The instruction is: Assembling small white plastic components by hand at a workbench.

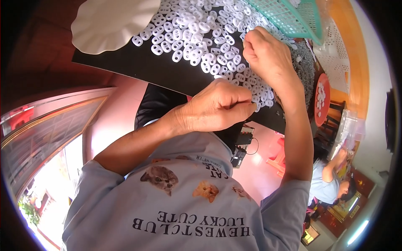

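In the head view we take the black board (138,67) as our landmark: a flat, matte dark sheet. Spread over its far half lies a heap of small white plastic pieces (197,33), each a smooth oval link with two holes, glossy and piled loosely. Our left hand (217,106) hovers at the board's near edge, fingers curled in tight, thumb pressed against the forefinger in a narrow pinch; whether a piece sits between them we cannot tell. Our right hand (268,58) rests over the heap toward the board's right side, closed into a loose fist with the fingertips tucked down among the pieces; what it grips is hidden.

At the board's far left corner sits a white paper plate (109,23) with a scalloped, fluted rim. Beyond the board's far right edge a teal plastic basket (289,16) shows a gridded mesh wall. Right of the board, a round red tray (322,98) carries a few more white pieces. Further right another person (331,180) in a pale blue shirt bends over.
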`<state>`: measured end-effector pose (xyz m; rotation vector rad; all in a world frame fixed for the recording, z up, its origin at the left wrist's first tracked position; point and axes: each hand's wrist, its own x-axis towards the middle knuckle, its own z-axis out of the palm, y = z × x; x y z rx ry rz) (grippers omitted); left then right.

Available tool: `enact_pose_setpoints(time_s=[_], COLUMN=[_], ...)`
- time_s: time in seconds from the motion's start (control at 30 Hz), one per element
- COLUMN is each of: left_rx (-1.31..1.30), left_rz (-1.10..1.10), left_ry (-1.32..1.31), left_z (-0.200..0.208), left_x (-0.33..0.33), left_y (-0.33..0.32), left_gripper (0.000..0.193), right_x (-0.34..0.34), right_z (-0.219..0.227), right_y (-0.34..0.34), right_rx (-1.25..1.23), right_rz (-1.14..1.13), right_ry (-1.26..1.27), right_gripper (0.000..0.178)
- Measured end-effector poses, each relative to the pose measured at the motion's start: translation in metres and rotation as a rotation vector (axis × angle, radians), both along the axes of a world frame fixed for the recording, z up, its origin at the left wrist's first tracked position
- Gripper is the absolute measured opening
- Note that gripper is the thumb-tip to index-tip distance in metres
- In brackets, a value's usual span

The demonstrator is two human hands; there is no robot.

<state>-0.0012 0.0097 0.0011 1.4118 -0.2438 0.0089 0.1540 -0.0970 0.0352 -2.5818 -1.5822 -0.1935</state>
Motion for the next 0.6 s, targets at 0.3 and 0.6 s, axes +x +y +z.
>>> enact_pose_setpoints(time_s=[0.3,0.6], left_rx=[0.223,0.698], left_rz=[0.316,0.361], left_ry=[-0.281,-0.566], left_z=[0.005,0.007], left_x=[-0.007,0.004], left_y=[-0.011,-0.012], left_gripper=[0.017,0.025], right_x=[-0.054,-0.079], right_z=[0.037,0.030], right_y=[-0.050,-0.078], right_rx=[0.374,0.453], right_rz=[-0.265,-0.422], right_ry=[1.031,1.442], right_gripper=[0.009,0.021])
